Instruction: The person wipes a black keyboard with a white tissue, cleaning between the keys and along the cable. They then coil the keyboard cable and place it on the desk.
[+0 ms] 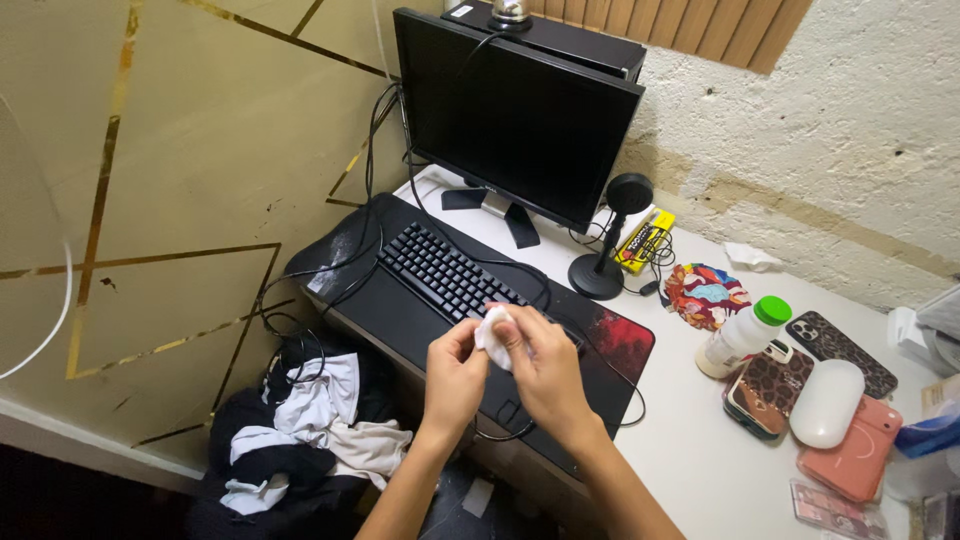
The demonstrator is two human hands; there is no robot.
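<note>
My left hand [455, 375] and my right hand [545, 370] are raised together above the near end of a black keyboard [445, 268]. Both pinch a small crumpled white wipe [493, 335] between their fingertips. The keyboard lies on a black desk mat [400, 310] with a red patch at its right end. Whatever sits on the mat right behind my hands is hidden.
A black monitor [515, 115] stands behind the keyboard, a round black stand [605, 255] beside it. On the white desk [690, 440] to the right lie a white bottle with a green cap [745, 335], several phone cases [770, 390] and a white oval case [827, 403]. Clothes [310, 420] are heaped on the floor.
</note>
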